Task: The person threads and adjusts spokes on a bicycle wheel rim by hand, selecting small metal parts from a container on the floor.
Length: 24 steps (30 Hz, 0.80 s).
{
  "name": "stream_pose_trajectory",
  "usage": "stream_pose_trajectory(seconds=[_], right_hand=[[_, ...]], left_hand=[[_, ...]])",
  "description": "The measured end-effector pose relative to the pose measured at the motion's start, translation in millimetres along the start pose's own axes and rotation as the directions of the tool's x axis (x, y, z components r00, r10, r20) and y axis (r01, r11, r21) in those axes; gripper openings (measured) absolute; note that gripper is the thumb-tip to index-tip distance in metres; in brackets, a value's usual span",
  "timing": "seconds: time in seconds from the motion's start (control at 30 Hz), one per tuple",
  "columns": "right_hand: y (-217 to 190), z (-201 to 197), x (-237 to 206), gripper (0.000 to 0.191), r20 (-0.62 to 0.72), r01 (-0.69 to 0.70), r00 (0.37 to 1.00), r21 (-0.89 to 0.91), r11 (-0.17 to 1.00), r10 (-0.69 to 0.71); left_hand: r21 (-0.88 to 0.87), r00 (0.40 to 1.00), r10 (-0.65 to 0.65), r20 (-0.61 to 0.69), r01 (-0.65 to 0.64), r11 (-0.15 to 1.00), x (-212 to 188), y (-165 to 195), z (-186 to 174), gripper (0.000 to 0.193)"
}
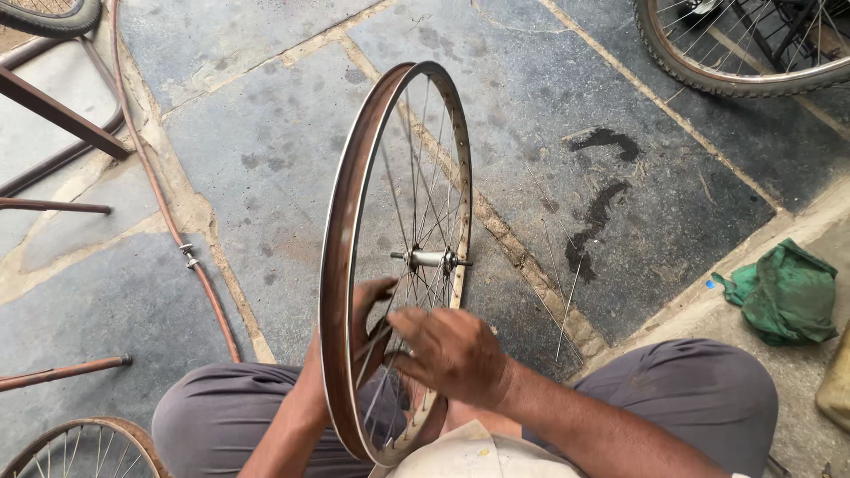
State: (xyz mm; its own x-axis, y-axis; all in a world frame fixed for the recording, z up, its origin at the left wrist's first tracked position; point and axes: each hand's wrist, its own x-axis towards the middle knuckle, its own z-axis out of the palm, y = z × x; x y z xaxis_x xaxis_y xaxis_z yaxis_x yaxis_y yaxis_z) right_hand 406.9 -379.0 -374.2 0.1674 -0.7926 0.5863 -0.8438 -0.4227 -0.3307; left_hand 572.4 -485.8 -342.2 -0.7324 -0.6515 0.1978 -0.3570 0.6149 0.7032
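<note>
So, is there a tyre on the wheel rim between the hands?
No, the wheel rim is bare, and its rusty inner channel shows with no tyre.

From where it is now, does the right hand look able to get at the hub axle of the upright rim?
Probably yes. The right hand sits on the spokes on the open side of the rim, just below the hub, and nothing lies between them. The left hand is behind the spokes.

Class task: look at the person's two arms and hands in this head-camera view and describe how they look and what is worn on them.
Both forearms are bare, with no sleeves reaching them. The left hand and right hand wear no gloves, and no rings, watch or bracelets show. The fingers are uncovered. Elsewhere the person wears grey trousers and a pale shirt.
</note>
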Motion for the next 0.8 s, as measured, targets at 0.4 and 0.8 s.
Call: stream_pose_trajectory(seconds=[0.4,0.8], right_hand=[[34,-44,52,0.025,0.005,-0.398,0.909,0.314,0.862,0.418],[29,-40,53,0.009,-0.032,-0.435,0.897,0.12,0.893,0.441]], left_hand=[[-0.537,0.978,-0.138,0.159,0.202,0.819,81,-7,-24,0.043],[-0.529,0.911,-0.35,0.221,0.413,0.741,109,12,-21,0.03]])
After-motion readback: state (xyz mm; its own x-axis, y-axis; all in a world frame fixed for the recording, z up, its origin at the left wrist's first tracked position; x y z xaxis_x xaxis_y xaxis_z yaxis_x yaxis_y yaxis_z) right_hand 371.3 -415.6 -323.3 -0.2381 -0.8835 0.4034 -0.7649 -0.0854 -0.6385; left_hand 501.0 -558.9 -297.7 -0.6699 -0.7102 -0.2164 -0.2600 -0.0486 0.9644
